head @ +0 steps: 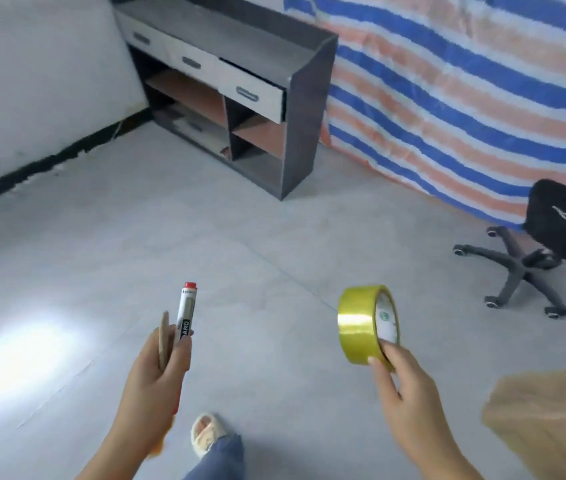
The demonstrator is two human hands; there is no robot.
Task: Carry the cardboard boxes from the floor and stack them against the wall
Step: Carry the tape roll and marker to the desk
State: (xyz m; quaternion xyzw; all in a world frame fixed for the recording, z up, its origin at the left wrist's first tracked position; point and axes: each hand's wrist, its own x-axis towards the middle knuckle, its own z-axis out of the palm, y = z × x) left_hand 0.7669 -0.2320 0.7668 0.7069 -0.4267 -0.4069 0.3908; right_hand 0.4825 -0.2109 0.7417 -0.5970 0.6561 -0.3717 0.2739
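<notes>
My left hand (156, 372) is raised in front of me with its fingers curled round a marker (186, 313), whose red cap points up and away, and a thin tan strip (163, 341) that I cannot identify is gripped alongside it. My right hand (406, 386) holds a roll of yellow tape (361, 323): my thumb presses on the outer band and my fingers hook into the core, so the roll stands on edge above my knuckles.

The one cardboard box (548, 420) I can see sits low at the right edge of my view, just beside my right forearm and apart from the hand itself. It is blurred and cut off by the frame, so I cannot tell whether it rests on the floor (240, 244). Neither hand touches it, and my left hand is well apart from it.

Below my hands, one foot in a pale sandal (205, 434) stands on the grey floor. Ahead to the left a dark shelf unit (295, 116) with light drawers stands against a white wall (39, 81). A striped blue, orange and white tarp (465, 98) hangs behind it, and a black office chair (534, 251) sits to the right, in front of the tarp.
</notes>
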